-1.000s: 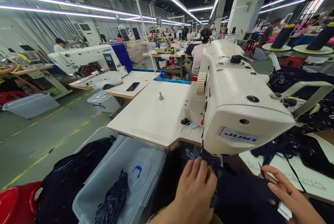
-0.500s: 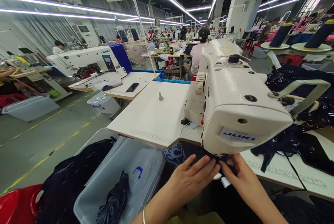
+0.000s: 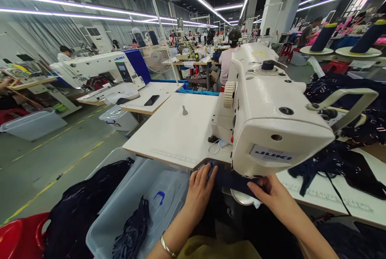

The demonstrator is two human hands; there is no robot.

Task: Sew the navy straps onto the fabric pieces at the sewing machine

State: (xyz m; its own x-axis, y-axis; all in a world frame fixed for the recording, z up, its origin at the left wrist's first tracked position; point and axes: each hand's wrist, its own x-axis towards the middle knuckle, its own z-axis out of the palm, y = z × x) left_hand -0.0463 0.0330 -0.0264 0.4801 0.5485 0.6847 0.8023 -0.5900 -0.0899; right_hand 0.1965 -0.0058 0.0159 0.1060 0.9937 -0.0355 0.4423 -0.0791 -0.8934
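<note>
A white JUKI sewing machine stands in front of me, its head overhanging the near edge of the table. Dark navy fabric stretches between my hands beneath that head. My left hand has its fingers bent over the fabric's left end, by the table edge. At the other end, my right hand pinches the fabric, thumb on top, close under the machine head. The machine's head hides the needle area and some right fingertips. Just below the fabric, a round metal part shows.
A clear plastic bin holding dark fabric stands at lower left, beside a dark pile and a red stool. Navy straps and a black phone-like slab lie to the right. A grey key-shaped piece rests on the white table.
My right hand came left from the right side to beneath the machine head. My left hand shifted left and away, and the fabric now lies stretched between both hands. The view turned slightly.
</note>
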